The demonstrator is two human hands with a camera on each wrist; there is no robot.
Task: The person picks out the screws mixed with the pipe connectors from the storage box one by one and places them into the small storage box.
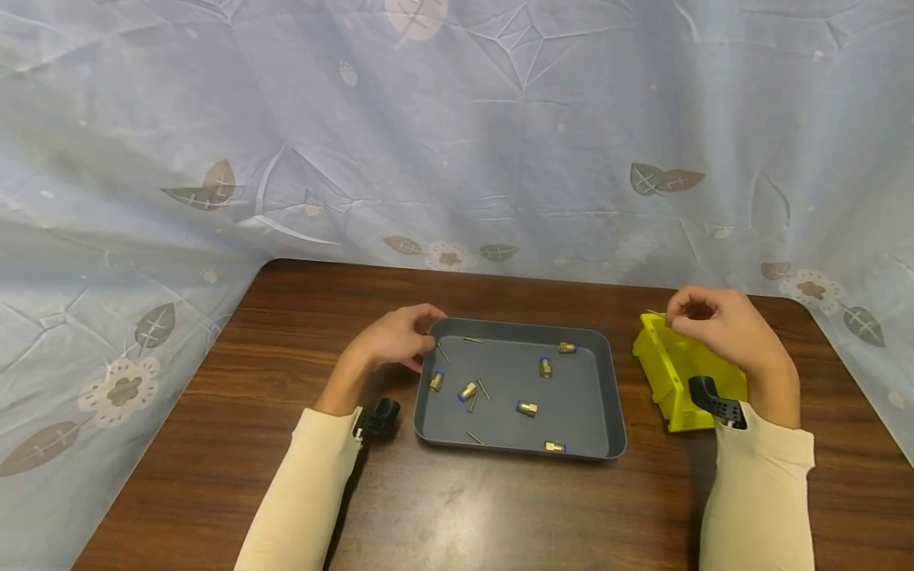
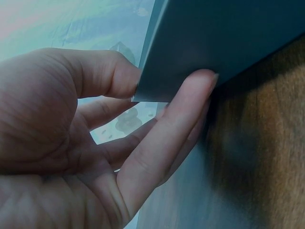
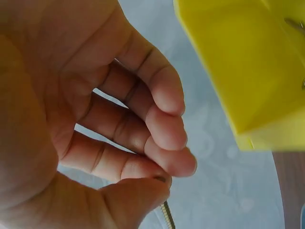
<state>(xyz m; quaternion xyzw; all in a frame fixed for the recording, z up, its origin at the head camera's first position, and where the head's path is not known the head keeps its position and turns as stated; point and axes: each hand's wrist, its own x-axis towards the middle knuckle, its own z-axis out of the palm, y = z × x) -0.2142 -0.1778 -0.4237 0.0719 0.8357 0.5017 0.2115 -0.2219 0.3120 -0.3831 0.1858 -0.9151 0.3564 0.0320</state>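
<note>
Thumb and index finger of my right hand pinch a thin threaded screw, held close over the far rim of a yellow plastic bin. In the right wrist view its brass-coloured shank sticks out below the fingertips. My left hand grips the left wall of a shallow grey tray near its far corner, with the thumb at the rim and fingers against the outer side. Inside the tray lie several brass fittings with blue collars and several loose screws.
Small metal pieces lie in the yellow bin. Both containers stand on a brown wooden table, the bin to the right of the tray. A patterned pale cloth hangs behind the table. A black camera mount sits on each wrist.
</note>
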